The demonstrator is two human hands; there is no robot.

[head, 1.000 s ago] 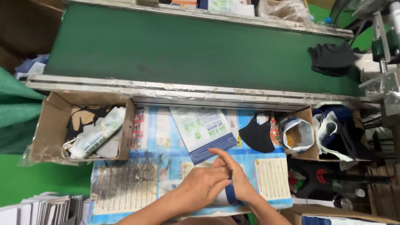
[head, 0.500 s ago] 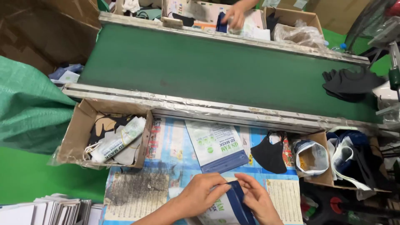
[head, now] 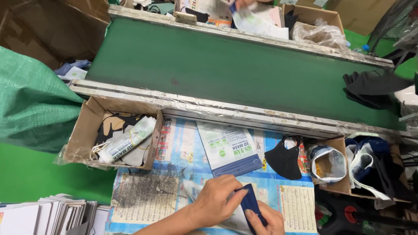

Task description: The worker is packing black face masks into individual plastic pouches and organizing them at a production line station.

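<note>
— Grip check: what do the hands have?
— Left hand [head: 215, 200] and right hand [head: 261, 219] both pinch a dark blue mask [head: 250, 204], fingers closed on it, at the near edge of the worktop [head: 183, 148].
— Nearby?
— A black mask [head: 284, 159] and a printed pouch [head: 228, 150] lie just beyond.

My right hand [head: 263, 221] is slipping off the bottom edge, its fingers hiding behind the dark blue mask [head: 251, 204]. My left hand [head: 217, 201] is covering the clear pouch [head: 193, 191] underneath, leaving its contents unreadable.
</note>
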